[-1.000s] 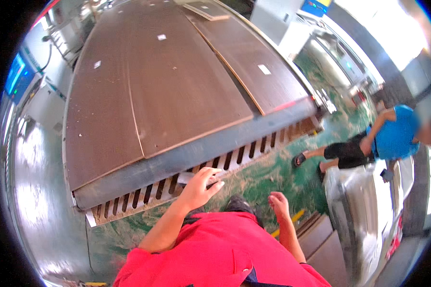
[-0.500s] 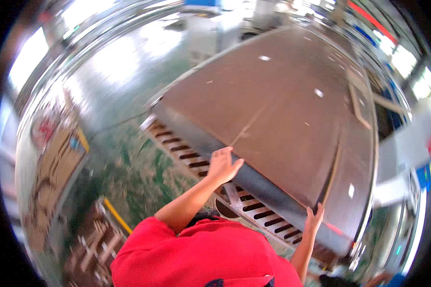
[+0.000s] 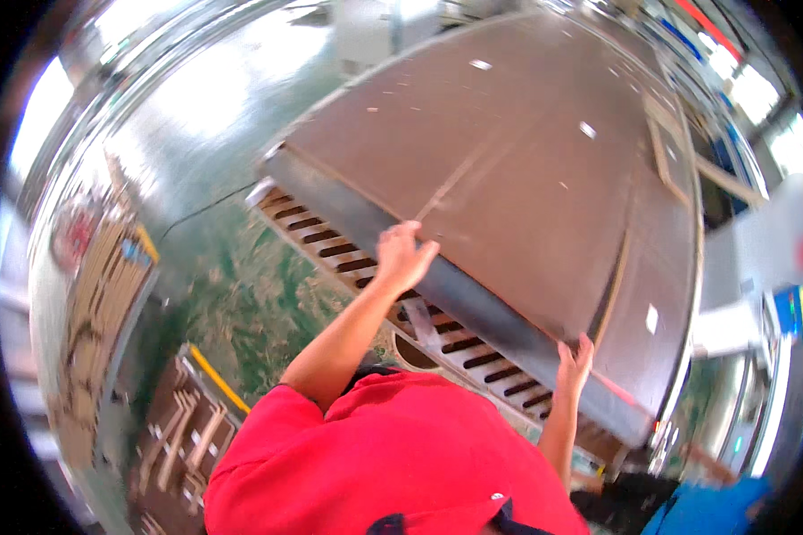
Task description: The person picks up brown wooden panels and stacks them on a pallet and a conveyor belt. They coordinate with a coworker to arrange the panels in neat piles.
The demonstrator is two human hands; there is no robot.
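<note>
A large, flat brown panel (image 3: 517,205) lies on a long machine table, with a dark strip (image 3: 482,308) along the near side. My left hand (image 3: 403,259) grips the panel's near edge beside a pale seam line, thumb to the right. At the panel's near right corner, my right hand (image 3: 575,361) holds the edge next to a narrow gap. Right of this gap lies another brown strip of board (image 3: 647,267). The undersides of both hands' grips are hidden.
A slotted metal ledge (image 3: 330,241) runs below the table edge. Cut brown pieces are stacked on a cart (image 3: 107,303) at left. More offcuts (image 3: 183,437) lie on a yellow-edged platform at lower left. A person's blue clothing (image 3: 714,508) shows at lower right.
The view has shifted, so the table sits higher and more blue clothing shows at lower right. Both hands stay at the panel's near edge, and the gap at its right looks narrower.
</note>
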